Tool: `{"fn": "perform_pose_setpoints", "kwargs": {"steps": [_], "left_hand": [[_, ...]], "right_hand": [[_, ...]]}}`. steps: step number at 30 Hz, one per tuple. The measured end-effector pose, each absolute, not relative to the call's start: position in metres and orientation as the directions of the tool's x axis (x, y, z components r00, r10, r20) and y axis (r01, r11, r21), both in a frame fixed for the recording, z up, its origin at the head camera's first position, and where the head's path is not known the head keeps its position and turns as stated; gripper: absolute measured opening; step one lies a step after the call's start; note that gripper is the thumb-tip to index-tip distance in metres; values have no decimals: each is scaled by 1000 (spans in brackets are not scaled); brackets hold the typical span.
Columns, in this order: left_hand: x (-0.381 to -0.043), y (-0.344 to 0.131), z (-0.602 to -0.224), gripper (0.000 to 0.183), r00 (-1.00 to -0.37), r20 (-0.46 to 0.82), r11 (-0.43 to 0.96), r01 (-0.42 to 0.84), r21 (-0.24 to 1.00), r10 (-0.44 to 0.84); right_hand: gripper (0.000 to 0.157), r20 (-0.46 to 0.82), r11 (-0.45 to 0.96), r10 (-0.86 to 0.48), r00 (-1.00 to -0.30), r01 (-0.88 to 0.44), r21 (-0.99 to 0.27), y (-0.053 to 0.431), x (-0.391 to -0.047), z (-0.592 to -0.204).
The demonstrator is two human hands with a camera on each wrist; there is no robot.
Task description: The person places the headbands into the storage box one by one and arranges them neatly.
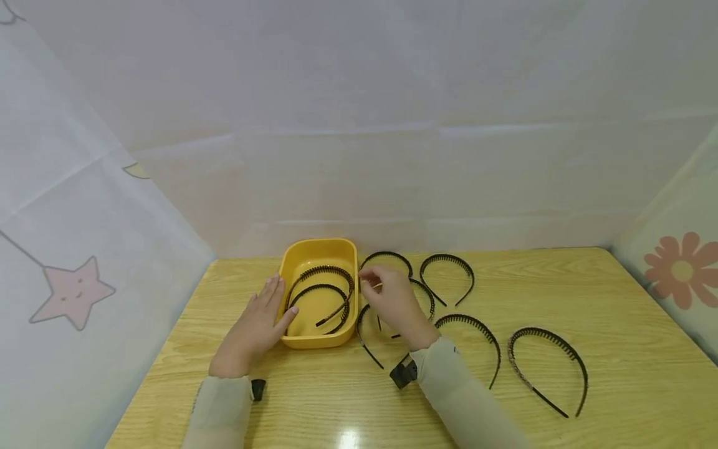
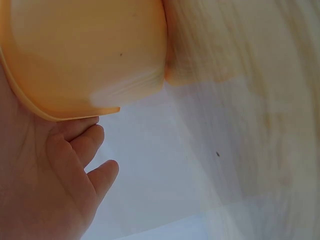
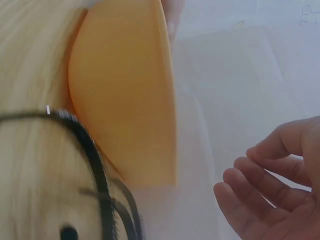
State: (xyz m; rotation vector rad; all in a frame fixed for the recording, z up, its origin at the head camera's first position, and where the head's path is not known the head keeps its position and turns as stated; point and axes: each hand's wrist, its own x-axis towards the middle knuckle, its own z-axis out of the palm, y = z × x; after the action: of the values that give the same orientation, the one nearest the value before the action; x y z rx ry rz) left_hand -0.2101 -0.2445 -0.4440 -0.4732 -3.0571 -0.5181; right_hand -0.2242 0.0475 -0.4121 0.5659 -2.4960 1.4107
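My left hand [image 1: 253, 330] rests along the left rim of a yellow plastic basin [image 1: 318, 342], fingers straight, thumb reaching over the inside. In the left wrist view the rim lies against the palm. Two dark toothed headbands [image 1: 331, 270] sit inside the basin, one overlapping the other. Just beyond the right rim is my right hand [image 1: 395, 304], above a cluster of headbands. Its fingers [image 3: 245, 170] are loosely bent with the thumb near the index fingertip, and nothing shows between them. A headband [image 3: 92, 155] appears below that hand in the right wrist view.
Several more dark headbands lie on the wooden table [image 1: 314, 405] to the right: one at the back [image 1: 447, 257], one near the middle [image 1: 496, 349] and one with a patterned side [image 1: 583, 368] farthest right. A pale cloth [image 1: 359, 174] hangs behind the table.
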Motion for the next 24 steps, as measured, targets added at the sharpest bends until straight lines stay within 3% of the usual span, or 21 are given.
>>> {"fn": "perform_pose_setpoints", "kwargs": {"steps": [11, 24], "left_hand": [[-209, -246, -445, 81, -956, 50, 900, 288, 326, 288], [-209, -243, -443, 76, -952, 67, 897, 303, 321, 297]], "right_hand": [[18, 455, 634, -313, -834, -540, -554, 103, -216, -393], [24, 336, 771, -411, -847, -520, -368, 183, -223, -392]]}}
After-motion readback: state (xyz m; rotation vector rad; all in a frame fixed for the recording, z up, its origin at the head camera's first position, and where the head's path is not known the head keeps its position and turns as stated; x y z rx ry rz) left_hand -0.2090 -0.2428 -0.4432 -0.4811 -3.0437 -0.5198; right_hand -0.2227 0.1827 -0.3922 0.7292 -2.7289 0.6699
